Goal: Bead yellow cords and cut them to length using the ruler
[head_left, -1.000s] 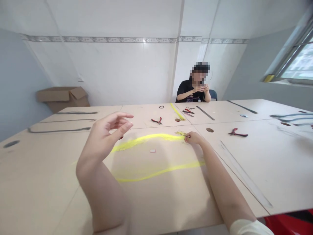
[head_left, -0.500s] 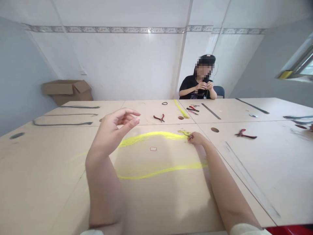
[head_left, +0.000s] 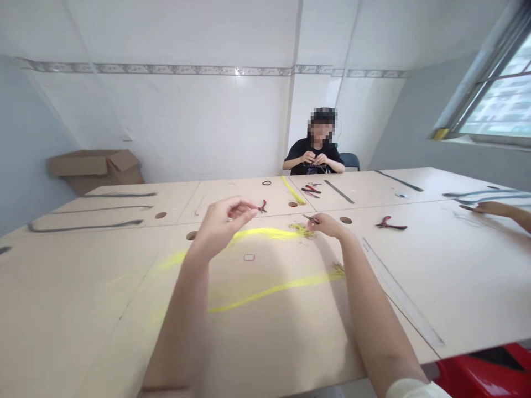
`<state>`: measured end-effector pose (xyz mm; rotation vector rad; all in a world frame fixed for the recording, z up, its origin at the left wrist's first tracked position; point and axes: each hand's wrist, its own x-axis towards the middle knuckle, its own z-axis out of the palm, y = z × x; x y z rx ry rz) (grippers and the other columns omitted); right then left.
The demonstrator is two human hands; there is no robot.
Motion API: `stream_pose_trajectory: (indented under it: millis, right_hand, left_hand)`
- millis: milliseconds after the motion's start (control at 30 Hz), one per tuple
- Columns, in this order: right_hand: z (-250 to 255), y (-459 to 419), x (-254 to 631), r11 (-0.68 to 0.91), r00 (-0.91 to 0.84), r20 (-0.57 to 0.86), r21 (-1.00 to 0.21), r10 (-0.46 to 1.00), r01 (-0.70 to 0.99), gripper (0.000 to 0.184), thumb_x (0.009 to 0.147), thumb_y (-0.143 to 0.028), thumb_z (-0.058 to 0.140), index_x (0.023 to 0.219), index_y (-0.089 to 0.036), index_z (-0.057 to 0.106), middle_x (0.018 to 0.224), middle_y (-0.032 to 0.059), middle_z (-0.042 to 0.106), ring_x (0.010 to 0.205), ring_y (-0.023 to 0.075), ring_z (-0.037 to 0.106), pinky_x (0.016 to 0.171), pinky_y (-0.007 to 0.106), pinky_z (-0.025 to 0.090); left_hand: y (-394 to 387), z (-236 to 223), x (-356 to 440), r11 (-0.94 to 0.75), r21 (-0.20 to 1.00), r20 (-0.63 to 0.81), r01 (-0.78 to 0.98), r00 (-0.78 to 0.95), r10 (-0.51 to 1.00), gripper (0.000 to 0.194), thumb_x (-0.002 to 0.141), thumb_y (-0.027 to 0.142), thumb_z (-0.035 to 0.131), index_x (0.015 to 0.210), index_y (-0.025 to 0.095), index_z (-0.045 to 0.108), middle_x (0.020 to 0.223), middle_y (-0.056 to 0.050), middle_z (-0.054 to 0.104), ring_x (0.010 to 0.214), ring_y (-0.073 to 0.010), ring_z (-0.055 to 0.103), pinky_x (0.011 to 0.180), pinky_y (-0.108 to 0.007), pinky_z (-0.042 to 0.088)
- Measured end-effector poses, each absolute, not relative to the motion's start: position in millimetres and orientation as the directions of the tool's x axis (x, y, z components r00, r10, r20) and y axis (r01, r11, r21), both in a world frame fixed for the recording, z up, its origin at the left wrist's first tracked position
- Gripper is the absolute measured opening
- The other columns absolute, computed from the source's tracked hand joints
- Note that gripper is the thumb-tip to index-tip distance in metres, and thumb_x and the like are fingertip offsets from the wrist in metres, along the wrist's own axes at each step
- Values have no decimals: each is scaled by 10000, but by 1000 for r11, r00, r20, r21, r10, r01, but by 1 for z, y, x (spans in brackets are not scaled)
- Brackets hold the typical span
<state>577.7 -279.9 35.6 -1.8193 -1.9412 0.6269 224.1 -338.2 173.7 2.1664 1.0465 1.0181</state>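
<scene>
My left hand [head_left: 226,224] is raised above the far yellow bundle of strands [head_left: 269,232], thumb and fingertips drawn together; anything pinched there is too small to make out. In my right hand [head_left: 329,226] are slim pointed tweezers [head_left: 311,219], their tips facing left, just over the bundle's bushy, brownish-yellow end [head_left: 303,229]. Nearer to me lies a second yellow bundle [head_left: 269,290], its tufted end [head_left: 339,269] beside my right forearm. Between the two bundles is a small white label with a red border [head_left: 249,257].
Red-handled pliers [head_left: 262,206] lie beyond my left hand, others [head_left: 391,224] to the right. A clear ruler [head_left: 402,290] rests right of my forearm. Dark strand bundles [head_left: 87,224] lie at left. A person [head_left: 315,152] sits opposite; another person's hand [head_left: 489,208] reaches in at right.
The view has turned to the right. My left hand has moved right and its fingers have curled closer together. The tweezers have lifted slightly off the tufted end. A hand at far right shows more fully.
</scene>
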Motion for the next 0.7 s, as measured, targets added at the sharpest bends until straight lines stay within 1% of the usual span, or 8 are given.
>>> stream_pose_trajectory:
  millis: [33, 100, 200, 333, 400, 533, 600, 700]
  right_hand:
    - [47, -284, 571, 91, -90, 31, -597, 995, 797, 160, 880, -286, 647, 826, -135, 645, 718, -1, 565, 674, 129, 523, 651, 265, 408]
    - [70, -293, 553, 174, -135, 111, -620, 985, 765, 129, 832, -266, 616, 793, -147, 647, 699, -3, 542, 677, 137, 497, 641, 271, 352]
    - [101, -305, 524, 263, -173, 203, -618, 964, 741, 129, 801, -281, 596, 776, -164, 643, 709, -9, 517, 687, 140, 463, 647, 274, 314]
    - [131, -315, 492, 320, -196, 262, -615, 945, 721, 143, 816, -319, 607, 788, -181, 633, 676, -34, 468, 653, 127, 410, 632, 273, 285]
    - [139, -319, 480, 341, -202, 285, -618, 937, 709, 159, 833, -336, 604, 780, -186, 617, 678, -40, 455, 655, 123, 401, 628, 272, 282]
    - [143, -322, 463, 370, -209, 318, -627, 925, 686, 179, 852, -343, 596, 770, -184, 603, 694, -39, 468, 645, 116, 388, 617, 275, 275]
    - [141, -320, 459, 398, -212, 348, -650, 913, 647, 179, 853, -342, 606, 775, -181, 618, 689, -36, 469, 636, 115, 383, 614, 278, 273]
    - [138, -314, 454, 453, -91, 484, -715, 871, 533, 165, 851, -351, 644, 846, -186, 652, 675, -39, 451, 632, 117, 377, 612, 279, 275]
  left_hand:
    - [-329, 165, 233, -569, 713, 403, 410, 424, 811, 285, 907, 480, 625, 971, 223, 729, 978, -40, 747, 898, -215, 669, 835, -378, 524]
    - [-312, 147, 250, -612, 669, 426, 422, 458, 780, 259, 924, 418, 598, 951, 197, 732, 998, -71, 746, 914, -222, 670, 841, -383, 516]
    - [-294, 124, 268, -651, 622, 426, 435, 509, 748, 217, 914, 336, 610, 990, 185, 747, 1061, -102, 726, 957, -230, 669, 876, -385, 513]
    - [-290, 114, 273, -672, 612, 441, 417, 525, 728, 273, 936, 377, 593, 1078, 198, 744, 1127, -110, 714, 1068, -265, 641, 907, -395, 505]
    - [-291, 116, 271, -682, 613, 458, 399, 523, 718, 271, 948, 394, 578, 1048, 209, 750, 1110, -97, 720, 1065, -262, 636, 926, -398, 494]
    - [-290, 119, 265, -672, 642, 483, 371, 485, 729, 191, 913, 335, 623, 884, 206, 761, 956, -79, 727, 936, -241, 648, 914, -404, 484]
    - [-287, 120, 263, -645, 676, 482, 357, 449, 753, 153, 875, 316, 666, 836, 204, 763, 921, -80, 728, 906, -242, 648, 896, -414, 488]
    - [-285, 122, 259, -584, 751, 460, 308, 389, 798, 140, 847, 326, 703, 813, 204, 762, 923, -81, 750, 921, -245, 661, 900, -423, 504]
